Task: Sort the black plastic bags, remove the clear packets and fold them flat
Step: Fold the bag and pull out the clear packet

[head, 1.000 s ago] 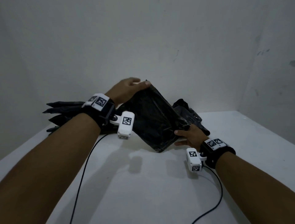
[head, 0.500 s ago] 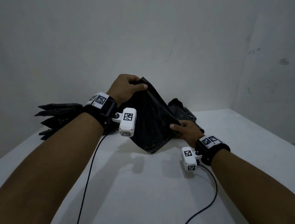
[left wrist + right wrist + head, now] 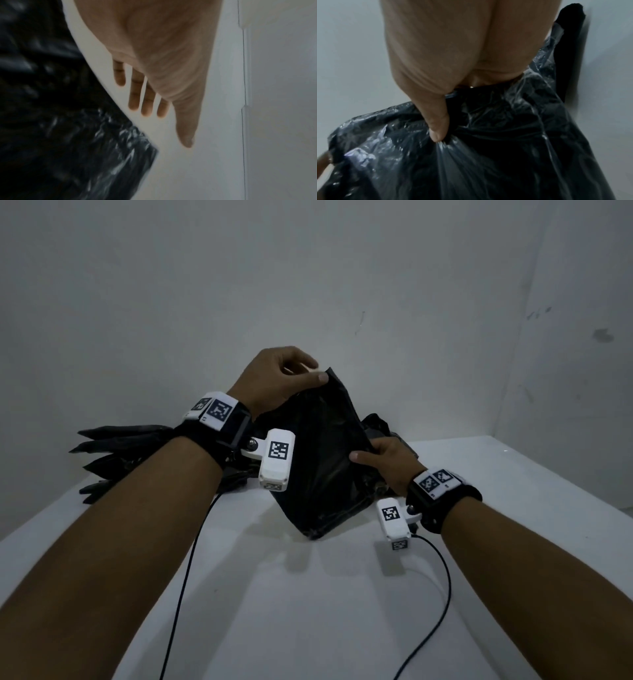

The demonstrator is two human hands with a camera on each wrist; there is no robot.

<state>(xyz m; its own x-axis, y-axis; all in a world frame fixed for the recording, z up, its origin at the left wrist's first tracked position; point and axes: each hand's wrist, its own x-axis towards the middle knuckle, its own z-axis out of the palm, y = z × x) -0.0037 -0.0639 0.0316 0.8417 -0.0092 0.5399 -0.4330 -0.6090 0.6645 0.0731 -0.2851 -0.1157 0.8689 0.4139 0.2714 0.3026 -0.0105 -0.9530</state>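
I'm holding the bag pack [image 3: 325,460] tilted up off the table [image 3: 308,611], in front of the loose bag pile [image 3: 116,453]. Left hand [image 3: 277,378] is pinching its top corner, right hand [image 3: 387,460] is gripping the crinkly clear wrap mid-edge. Feels light, floppy and slippery to me, so corners look safest.

Right hand [image 3: 390,463]: fingers tucked behind the packet of black bags [image 3: 325,460], grip only half visible. Left wrist view: smeared by motion, packet cut off at left edge. Folded bags [image 3: 116,453] partly hidden behind left forearm. Packet contents unreadable.
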